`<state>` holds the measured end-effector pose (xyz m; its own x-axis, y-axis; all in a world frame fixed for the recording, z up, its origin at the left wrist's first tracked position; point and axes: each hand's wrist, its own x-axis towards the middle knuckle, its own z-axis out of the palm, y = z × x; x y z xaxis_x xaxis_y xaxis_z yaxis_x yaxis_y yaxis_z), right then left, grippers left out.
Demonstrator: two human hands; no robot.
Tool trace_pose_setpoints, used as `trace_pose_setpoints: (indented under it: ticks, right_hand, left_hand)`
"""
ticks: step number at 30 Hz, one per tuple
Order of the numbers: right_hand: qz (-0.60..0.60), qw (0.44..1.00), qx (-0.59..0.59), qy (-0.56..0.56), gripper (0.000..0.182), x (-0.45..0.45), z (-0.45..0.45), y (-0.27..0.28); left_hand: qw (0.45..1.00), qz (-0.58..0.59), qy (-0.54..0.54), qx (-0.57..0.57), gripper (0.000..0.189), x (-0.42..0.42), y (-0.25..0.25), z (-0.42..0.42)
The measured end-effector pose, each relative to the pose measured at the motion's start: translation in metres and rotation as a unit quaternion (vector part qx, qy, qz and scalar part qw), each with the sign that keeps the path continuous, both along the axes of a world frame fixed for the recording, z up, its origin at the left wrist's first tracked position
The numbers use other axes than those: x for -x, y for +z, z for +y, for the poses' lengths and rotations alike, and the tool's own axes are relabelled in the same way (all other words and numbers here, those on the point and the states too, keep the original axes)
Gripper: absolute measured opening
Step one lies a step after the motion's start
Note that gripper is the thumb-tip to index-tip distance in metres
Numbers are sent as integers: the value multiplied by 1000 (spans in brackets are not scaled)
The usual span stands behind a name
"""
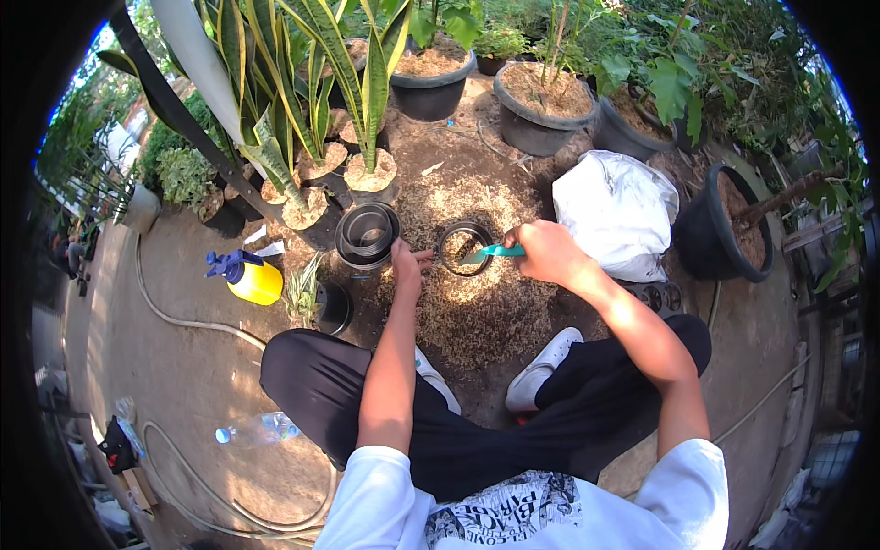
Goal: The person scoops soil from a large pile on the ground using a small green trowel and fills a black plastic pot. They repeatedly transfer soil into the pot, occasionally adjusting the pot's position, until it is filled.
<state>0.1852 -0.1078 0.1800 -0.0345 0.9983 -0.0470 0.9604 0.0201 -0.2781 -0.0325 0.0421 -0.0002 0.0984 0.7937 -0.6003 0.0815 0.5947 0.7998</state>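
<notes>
My right hand (546, 251) is closed around the teal handle of a small hand trowel (504, 251). The trowel's blade dips into a small black plastic pot (445, 237) that holds pale, husk-like material. Just left of that pot is my left hand (410, 265), its fingers apart and nothing in its grasp. Beside its fingertips stand nested black plastic pots (368, 234). Under and around the small pot, loose husk material (485, 323) is spread over the ground.
Potted snake plants (371, 124) and large black planters (543, 127) line the far side. At right sits a white sack (612, 213). A yellow spray bottle (258, 282), a hose (185, 323) and a clear plastic bottle (258, 430) lie left.
</notes>
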Motion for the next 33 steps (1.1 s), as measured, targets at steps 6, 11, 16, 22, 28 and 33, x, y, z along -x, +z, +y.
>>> trace_pose_setpoints:
  ticks: [6, 11, 16, 22, 28, 33]
  right_hand:
    - [5, 1000, 15, 2, 29, -7, 5, -5]
    - [0, 1000, 15, 4, 27, -10, 5, -6]
    - [4, 999, 31, 15, 30, -15, 11, -20]
    - [76, 995, 64, 12, 32, -9, 7, -12]
    - [127, 988, 83, 8, 38, -20, 6, -16]
    - [120, 987, 108, -11, 38, -20, 10, -7]
  left_hand:
    - [906, 289, -159, -263, 62, 1, 12, -5]
    - [921, 232, -269, -160, 75, 3, 43, 19]
    - [605, 357, -656, -276, 98, 5, 182, 53]
    - [420, 497, -410, -639, 61, 98, 293, 76]
    - [488, 636, -593, -75, 70, 162, 293, -42]
    - [507, 295, -705, -398, 93, 128, 318, -97]
